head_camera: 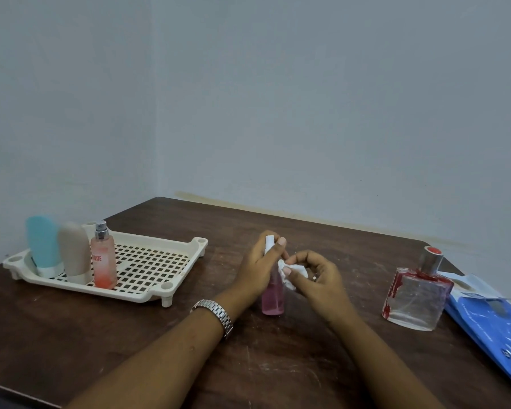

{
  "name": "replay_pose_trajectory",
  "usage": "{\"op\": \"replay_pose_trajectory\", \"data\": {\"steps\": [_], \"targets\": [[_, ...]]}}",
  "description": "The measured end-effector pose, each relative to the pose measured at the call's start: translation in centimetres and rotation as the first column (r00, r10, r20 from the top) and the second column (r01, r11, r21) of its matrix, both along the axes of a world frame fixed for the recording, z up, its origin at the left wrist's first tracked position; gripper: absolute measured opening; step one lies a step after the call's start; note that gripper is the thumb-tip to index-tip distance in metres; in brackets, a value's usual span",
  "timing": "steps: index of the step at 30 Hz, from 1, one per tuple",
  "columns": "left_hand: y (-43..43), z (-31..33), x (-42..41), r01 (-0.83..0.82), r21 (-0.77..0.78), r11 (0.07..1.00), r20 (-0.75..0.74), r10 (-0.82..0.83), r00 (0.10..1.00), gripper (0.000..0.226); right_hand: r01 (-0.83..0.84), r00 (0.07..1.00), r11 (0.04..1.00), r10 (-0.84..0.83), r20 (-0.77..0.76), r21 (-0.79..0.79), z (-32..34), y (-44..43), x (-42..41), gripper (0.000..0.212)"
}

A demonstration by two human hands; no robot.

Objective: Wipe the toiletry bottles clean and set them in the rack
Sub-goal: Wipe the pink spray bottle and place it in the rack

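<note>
Head view, left hand (pixel 260 267) gripping pink bottle (pixel 273 299), right hand (pixel 313 276) pressing wipe (pixel 289 273) against it

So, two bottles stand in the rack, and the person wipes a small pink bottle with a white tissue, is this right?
Three, not two: the head view shows a blue tube, a beige tube and a pink spray bottle in the rack. The rest holds: the right hand wipes the small pink bottle with the white tissue.
</note>
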State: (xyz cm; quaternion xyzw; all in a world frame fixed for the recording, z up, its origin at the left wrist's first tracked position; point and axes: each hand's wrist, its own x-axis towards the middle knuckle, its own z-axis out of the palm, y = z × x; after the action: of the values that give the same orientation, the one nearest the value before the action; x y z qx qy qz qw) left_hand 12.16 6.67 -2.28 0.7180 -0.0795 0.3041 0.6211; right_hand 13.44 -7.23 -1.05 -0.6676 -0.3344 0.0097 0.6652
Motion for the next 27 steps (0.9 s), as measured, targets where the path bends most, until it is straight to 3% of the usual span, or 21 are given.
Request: {"op": "replay_pose_trajectory", "data": {"steps": [4,13,17,20,24,27], "targets": [[-0.67,0.21,-0.26,0.110,0.061,0.992,0.005,-0.110,0.994,0.030,0.046,0.999,0.994,-0.046,-0.002,0.102,0.35,0.07,0.13,0.008],[-1.02,0.50,-0.81,0.187,0.081,0.979,-0.020,-0.186,0.982,0.051,0.038,0.993,0.982,-0.058,0.106,0.186,0.72,0.52,-0.51,0.011],[-0.93,0.37,-0.86,0.182,0.066,0.981,-0.005,-0.182,0.983,0.065,0.017,0.987,0.990,-0.038,0.159,0.137,0.74,0.37,-0.59,0.009],[-0.91,0.45,-0.82,0.151,0.066,0.986,-0.020,-0.150,0.988,0.056,0.053,0.980,0.995,-0.068,0.186,0.086,0.59,0.20,-0.41,0.010],[-0.77,0.08,-0.51,0.134,0.045,0.990,0.004,-0.134,0.991,0.071,0.096,0.971,0.992,-0.111,0.211,0.078,0.74,0.04,-0.49,0.010],[-0.75,0.19,-0.58,0.100,0.068,0.993,0.032,-0.103,0.994,0.065,0.116,0.967,0.992,-0.124,0.221,0.049,0.72,0.03,-0.40,0.012]]}}
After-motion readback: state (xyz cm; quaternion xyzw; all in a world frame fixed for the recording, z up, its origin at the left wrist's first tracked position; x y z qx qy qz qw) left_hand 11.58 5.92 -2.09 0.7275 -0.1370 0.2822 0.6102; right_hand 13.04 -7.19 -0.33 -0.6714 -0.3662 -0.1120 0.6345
